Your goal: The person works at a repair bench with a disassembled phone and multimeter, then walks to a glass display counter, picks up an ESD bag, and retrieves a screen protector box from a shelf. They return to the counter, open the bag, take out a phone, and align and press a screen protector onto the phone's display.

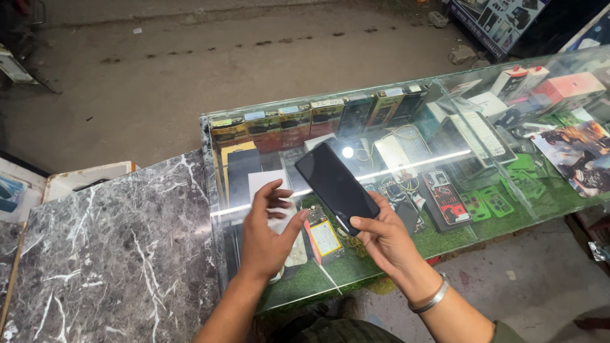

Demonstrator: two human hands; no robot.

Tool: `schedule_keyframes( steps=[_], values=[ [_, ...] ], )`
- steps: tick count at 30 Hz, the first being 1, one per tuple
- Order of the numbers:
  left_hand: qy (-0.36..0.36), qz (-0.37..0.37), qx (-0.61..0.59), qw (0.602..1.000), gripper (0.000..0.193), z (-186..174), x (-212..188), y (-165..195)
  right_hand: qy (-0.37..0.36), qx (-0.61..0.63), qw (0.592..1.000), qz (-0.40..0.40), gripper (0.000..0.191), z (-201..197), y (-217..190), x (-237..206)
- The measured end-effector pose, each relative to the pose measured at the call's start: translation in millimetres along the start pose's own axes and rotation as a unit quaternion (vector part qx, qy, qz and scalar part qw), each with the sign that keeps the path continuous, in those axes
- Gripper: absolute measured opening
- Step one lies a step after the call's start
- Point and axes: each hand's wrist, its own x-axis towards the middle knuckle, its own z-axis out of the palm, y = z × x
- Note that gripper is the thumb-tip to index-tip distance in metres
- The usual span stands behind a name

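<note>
A black smartphone (335, 184) with a dark screen is held up over the glass counter (406, 95), tilted toward the upper left. My right hand (384, 238) grips its lower end between thumb and fingers; a silver bangle circles that wrist. To the phone's left my left hand (267, 232) hovers, fingers spread and curled, holding nothing and not touching the phone.
Inside the glass display case lie several boxed phones, green phone cases (486, 203), small handsets and cables on green turf. A dark marble slab (114, 248) adjoins the case on the left. Beyond it lies bare concrete ground (190, 63).
</note>
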Motion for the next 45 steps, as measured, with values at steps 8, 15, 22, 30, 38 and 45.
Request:
schedule_keyframes(
  steps=[8, 15, 22, 30, 38, 45],
  values=[
    [-0.073, -0.130, -0.311, 0.939, 0.052, 41, 6, -23, -0.089, -0.109, 0.988, -0.059, 0.065, 0, 22, 13],
    [-0.039, -0.112, -0.322, 0.939, 0.058, 41, 3, -27, -0.038, -0.133, 0.990, -0.028, 0.045, 0, 22, 20],
    [-0.038, -0.102, -0.337, 0.935, 0.060, 38, 3, -26, -0.024, -0.102, 0.995, -0.001, 0.036, 7, 19, 22],
    [-0.040, -0.110, -0.323, 0.939, 0.059, 36, 4, -22, -0.045, -0.086, 0.995, 0.000, 0.035, 5, 18, 23],
    [-0.027, -0.119, -0.294, 0.948, 0.052, 34, 6, -21, -0.093, -0.076, 0.993, 0.016, 0.044, 9, 3, 22],
    [-0.039, -0.107, -0.315, 0.942, 0.052, 34, 6, -24, -0.104, -0.247, 0.963, -0.019, 0.035, -3, 6, 33]
  ],
)
